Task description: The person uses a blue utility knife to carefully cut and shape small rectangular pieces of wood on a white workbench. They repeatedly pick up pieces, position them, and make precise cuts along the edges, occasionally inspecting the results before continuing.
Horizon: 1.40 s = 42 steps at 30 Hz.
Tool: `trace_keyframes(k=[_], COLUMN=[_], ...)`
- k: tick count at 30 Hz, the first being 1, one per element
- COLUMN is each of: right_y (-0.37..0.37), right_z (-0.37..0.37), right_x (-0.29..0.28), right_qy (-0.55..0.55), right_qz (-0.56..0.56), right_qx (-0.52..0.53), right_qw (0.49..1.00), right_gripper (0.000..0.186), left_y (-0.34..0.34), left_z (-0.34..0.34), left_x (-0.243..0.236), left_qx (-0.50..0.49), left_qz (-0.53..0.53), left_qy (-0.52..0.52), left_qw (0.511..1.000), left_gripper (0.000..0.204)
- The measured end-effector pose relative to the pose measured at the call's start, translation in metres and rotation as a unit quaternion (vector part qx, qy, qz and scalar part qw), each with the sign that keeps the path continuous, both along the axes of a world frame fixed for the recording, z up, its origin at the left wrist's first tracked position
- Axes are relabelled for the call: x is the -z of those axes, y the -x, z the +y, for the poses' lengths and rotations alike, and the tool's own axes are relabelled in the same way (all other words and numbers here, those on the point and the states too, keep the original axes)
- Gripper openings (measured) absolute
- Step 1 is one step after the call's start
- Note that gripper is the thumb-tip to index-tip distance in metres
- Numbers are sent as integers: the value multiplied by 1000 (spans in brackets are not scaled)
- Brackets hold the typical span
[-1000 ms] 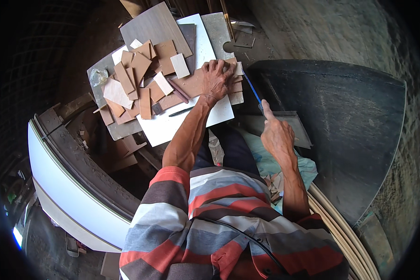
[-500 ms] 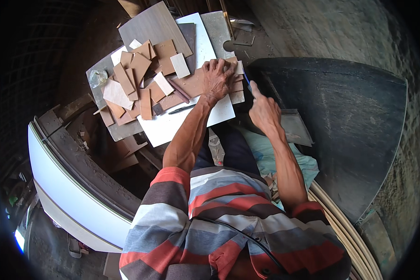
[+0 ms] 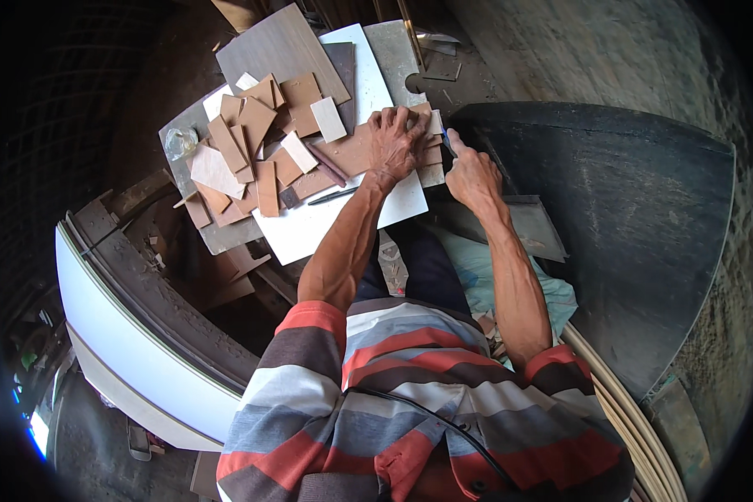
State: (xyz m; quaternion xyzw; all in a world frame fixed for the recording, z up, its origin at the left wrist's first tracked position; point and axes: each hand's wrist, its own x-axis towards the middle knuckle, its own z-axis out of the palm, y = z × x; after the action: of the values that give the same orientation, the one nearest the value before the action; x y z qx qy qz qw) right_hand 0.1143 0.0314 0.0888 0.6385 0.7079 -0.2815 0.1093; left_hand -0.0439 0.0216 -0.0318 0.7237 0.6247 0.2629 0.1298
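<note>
My left hand (image 3: 396,146) bears down with bent fingers on the brown wood strip (image 3: 351,151) near the right end of the work board (image 3: 217,236). A small pale wood piece (image 3: 435,123) sticks out beside its fingertips, at the board's edge. Just to the right, my right hand (image 3: 474,176) is closed around a thin blue tool (image 3: 448,139), index finger stretched along it. Its kind cannot be made out, as the hand hides most of it. Left of my hands lies a loose heap of brown and pale wood offcuts (image 3: 258,120).
A black pen (image 3: 333,196) lies on a white panel (image 3: 297,233) near two dark red-brown sticks (image 3: 328,166). Clear crumpled plastic (image 3: 180,142) sits at the board's left. A large dark panel (image 3: 611,209) stands on the right; long thin strips (image 3: 623,402) lie below it.
My right hand has shifted slightly up toward the board's edge, and less of the blue tool shows. My left hand stays pressed on the wood; the whole view has moved a little.
</note>
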Motion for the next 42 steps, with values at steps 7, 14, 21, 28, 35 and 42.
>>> trace_keyframes(k=[7,14,21,28,35,42], right_y=[-19,-4,-20,-10,-22,-27], right_z=[-41,-2,-44,-24,-42,-45], right_x=[-92,-9,-71,-25,-29,-35], right_qy=[144,32,76,46,28,49], right_qz=[-65,19,-3,24,19,56], right_qx=[44,29,46,45,32,46], right_qw=[986,999,996,998,999,996], right_gripper=[60,65,60,60,61,61], left_y=[3,-1,2,3,-1,2], left_z=[-2,0,-2,-1,0,-1], left_x=[2,-3,4,-2,-2,-4], left_qx=[-16,-4,-14,-8,-12,-11], left_qz=[-20,-25,-11,-24,-11,-26], left_qy=[-12,-1,-15,-6,-5,-4], left_qw=[1000,1000,1000,1000,1000,1000], left_gripper=[44,43,43,41,43,42])
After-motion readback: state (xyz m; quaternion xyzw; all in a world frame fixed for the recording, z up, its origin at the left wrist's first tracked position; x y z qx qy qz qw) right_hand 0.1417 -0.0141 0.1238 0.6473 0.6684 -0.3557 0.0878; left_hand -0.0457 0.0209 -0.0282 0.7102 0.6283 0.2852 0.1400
